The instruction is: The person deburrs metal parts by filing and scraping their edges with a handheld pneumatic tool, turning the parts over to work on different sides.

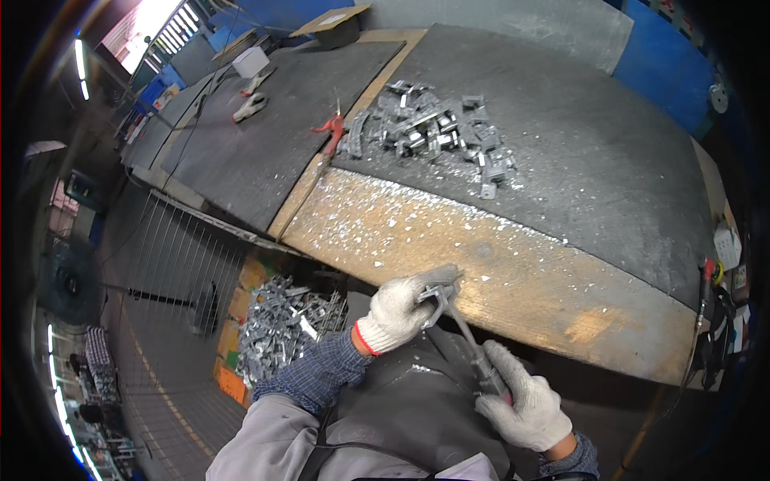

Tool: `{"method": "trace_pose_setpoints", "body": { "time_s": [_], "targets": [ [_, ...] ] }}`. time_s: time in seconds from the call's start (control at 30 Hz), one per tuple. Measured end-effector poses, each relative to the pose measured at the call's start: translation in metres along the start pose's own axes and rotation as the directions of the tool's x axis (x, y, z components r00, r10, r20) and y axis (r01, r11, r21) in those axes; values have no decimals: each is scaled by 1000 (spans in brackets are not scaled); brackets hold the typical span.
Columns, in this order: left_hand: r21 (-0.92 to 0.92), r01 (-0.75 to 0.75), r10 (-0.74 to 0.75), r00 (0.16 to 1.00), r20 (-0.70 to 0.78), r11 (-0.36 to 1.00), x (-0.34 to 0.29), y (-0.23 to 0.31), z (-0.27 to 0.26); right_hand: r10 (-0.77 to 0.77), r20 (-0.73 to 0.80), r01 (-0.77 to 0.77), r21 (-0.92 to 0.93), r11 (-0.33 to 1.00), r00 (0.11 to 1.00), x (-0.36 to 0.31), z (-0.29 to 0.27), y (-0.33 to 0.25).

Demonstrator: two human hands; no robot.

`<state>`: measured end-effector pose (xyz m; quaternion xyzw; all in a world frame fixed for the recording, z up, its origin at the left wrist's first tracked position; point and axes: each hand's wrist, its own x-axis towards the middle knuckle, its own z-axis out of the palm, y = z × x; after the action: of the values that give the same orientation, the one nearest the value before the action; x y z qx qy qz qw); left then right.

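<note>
My left hand (393, 314), in a white knit glove with a red cuff edge, is closed round a grey cast-metal bracket (434, 302) at the front edge of the workbench. My right hand (525, 407), gloved too, grips a long grey rod-shaped hand tool (468, 338); a bit of red shows by its fingers. The tool's far end reaches up to the bracket and seems to touch it; the exact contact is hard to see. Farther back on the bench, a heap of similar metal parts (433, 128) lies on the black mat (561, 152).
Metal chips lie scattered over the bare wooden strip (361, 216). A red air blow gun (331, 135) rests left of the heap. A crate of metal pieces (281, 329) stands below the bench at left. Gloves (250, 107) and a white box (250, 62) lie on the left mat.
</note>
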<state>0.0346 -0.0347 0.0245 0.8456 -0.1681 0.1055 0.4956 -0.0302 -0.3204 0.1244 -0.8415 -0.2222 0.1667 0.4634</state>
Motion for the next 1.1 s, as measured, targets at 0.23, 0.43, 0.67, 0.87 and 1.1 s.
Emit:
{"method": "trace_pose_setpoints", "body": {
  "time_s": [0.23,0.43,0.67,0.87,1.1],
  "targets": [
    [-719,252,-290,954,73,648,-23,-26,16,251,561,-588,572,572,789,16,25,13],
    [-700,301,-343,935,86,647,-25,-26,12,144,565,-566,704,429,812,16,49,29],
    [-452,280,-258,960,110,847,-20,-19,3,115,584,-513,582,630,804,21,37,6],
    [-505,199,-216,976,25,840,-23,-29,13,232,609,-625,579,524,759,18,32,12],
    [174,182,-220,947,235,968,32,23,-8,-23,188,30,-36,999,982,14,7,-3]
  ]
}}
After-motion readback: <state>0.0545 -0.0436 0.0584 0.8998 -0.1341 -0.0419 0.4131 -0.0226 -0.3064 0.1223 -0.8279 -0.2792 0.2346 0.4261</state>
